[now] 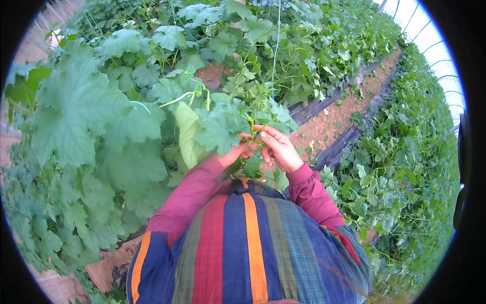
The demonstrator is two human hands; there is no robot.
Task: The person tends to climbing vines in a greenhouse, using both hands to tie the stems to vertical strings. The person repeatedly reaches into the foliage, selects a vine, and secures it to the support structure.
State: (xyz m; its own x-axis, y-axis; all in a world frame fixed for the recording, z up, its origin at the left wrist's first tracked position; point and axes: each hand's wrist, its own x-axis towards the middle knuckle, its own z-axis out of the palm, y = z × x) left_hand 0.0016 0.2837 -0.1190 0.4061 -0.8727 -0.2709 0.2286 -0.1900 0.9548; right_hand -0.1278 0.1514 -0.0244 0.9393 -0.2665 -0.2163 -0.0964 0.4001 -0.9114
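A green vine stem (251,123) with a leafy shoot tip (262,95) rises in front of my chest. My right hand (280,146) pinches a thin green part of this vine between thumb and forefinger. Close beside it, my left hand (236,152) has its fingers at the same stem; a broad lobed leaf (222,125) hides part of it, and its exact grip is unclear. Left of that leaf hangs a folded leaf (187,131) with its pale underside showing. A cut-looking pale stalk (175,99) juts out above it.
Large vine leaves (79,102) crowd close on the left. Green twine (277,45) hangs upright beyond my hands. A bare soil path (322,127) runs to the upper right, edged with dark plastic film (336,148). Another vine row (395,182) grows at right, near tunnel hoops (434,43).
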